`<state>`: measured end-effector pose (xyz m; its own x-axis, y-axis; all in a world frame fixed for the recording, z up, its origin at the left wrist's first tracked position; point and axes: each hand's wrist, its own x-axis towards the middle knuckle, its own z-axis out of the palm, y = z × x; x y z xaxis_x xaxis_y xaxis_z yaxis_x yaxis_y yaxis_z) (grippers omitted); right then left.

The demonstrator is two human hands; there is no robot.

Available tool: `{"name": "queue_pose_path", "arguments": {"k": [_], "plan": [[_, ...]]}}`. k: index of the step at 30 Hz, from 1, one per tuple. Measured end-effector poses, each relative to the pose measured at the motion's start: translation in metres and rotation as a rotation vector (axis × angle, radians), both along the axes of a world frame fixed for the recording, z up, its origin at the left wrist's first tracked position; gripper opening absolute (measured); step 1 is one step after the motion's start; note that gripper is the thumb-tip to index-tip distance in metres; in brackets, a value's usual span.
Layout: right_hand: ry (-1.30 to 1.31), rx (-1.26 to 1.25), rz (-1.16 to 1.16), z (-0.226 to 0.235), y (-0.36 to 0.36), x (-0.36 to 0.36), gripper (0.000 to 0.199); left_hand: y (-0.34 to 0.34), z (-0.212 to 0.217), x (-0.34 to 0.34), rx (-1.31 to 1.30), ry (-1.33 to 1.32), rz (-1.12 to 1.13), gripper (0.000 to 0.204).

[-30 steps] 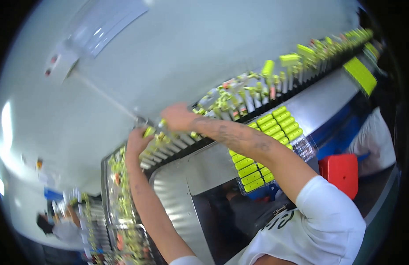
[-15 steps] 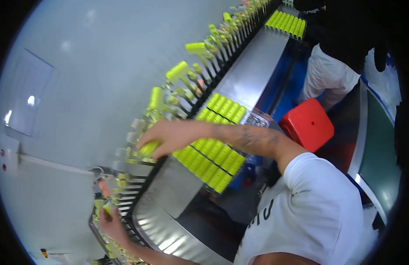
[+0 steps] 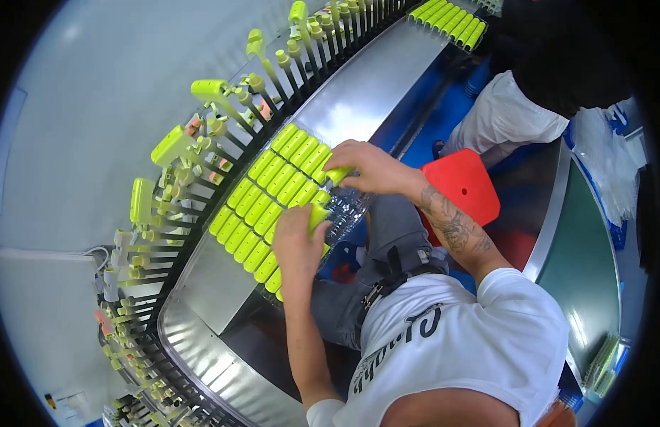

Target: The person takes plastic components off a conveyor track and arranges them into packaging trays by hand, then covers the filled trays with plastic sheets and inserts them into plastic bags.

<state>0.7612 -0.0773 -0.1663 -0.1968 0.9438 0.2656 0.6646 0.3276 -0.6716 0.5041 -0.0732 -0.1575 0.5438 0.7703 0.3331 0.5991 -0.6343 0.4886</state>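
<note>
A clear plastic tray (image 3: 350, 206) lies on the metal ledge, filled with rows of lime-green oblong plastic pieces (image 3: 273, 176). My right hand (image 3: 373, 169) is at the tray's right side, its fingers closed around one lime-green oblong piece (image 3: 337, 175). Nearer to me, my left hand (image 3: 294, 238) pinches another lime-green piece (image 3: 318, 215) over the same edge of the tray. Fingers partly hide both held pieces. Bare clear tray shows between and beside the two hands.
A curved line of black-slatted holders (image 3: 195, 206) runs along the ledge, with lime-green pieces (image 3: 170, 146) on upright posts. A second filled tray (image 3: 447, 21) stands farther along. On the right are a red stool (image 3: 464, 188), a person in white trousers (image 3: 497, 110) and a green-topped table (image 3: 590, 263).
Both hands have come from the line of holders on the left to the right side of the tray, each with a lime-green piece. The view has shifted too.
</note>
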Motion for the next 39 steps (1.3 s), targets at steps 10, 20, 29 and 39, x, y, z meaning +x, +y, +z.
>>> {"name": "queue_pose_path", "arguments": {"k": [10,20,29,39], "plan": [[-0.142,0.164,-0.064,-0.004,0.018,0.001,0.044,0.004,0.004,0.008,0.154,0.109,0.063,0.045],[-0.058,0.242,-0.268,0.060,0.039,-0.022,0.030,0.046,0.069,-0.073,0.028,-0.358,0.507,0.018],[0.061,0.341,-0.406,0.150,0.103,-0.077,0.027,0.106,0.186,-0.150,0.333,-0.128,0.728,0.025],[-0.260,0.255,-0.405,0.174,0.168,-0.147,0.036,0.177,0.190,-0.178,0.067,0.453,0.813,0.041]]}}
